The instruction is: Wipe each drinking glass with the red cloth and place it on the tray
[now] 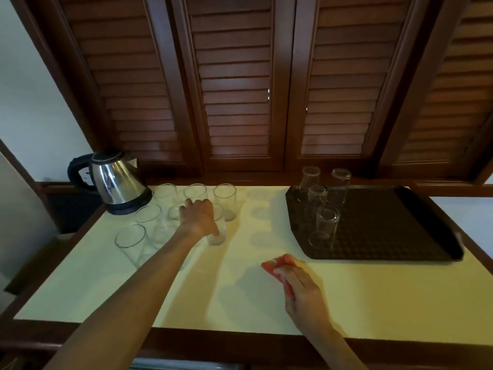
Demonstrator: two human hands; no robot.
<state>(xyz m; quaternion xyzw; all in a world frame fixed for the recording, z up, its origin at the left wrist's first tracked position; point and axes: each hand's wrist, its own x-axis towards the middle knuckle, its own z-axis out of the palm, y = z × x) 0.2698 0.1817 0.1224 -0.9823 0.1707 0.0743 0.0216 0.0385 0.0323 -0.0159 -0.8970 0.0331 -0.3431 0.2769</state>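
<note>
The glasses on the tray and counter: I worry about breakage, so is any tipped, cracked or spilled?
Nothing stands out. Four glasses stand on the black tray, apparently upside down; the rest stand upright by the kettle. The left hand grips one glass; the right hand holds the red cloth.

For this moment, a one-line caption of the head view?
Left hand grips a glass; right hand holds red cloth; tray holds four.

red cloth (277, 265), black dotted tray (386, 236), pale yellow counter (213, 295)
</note>
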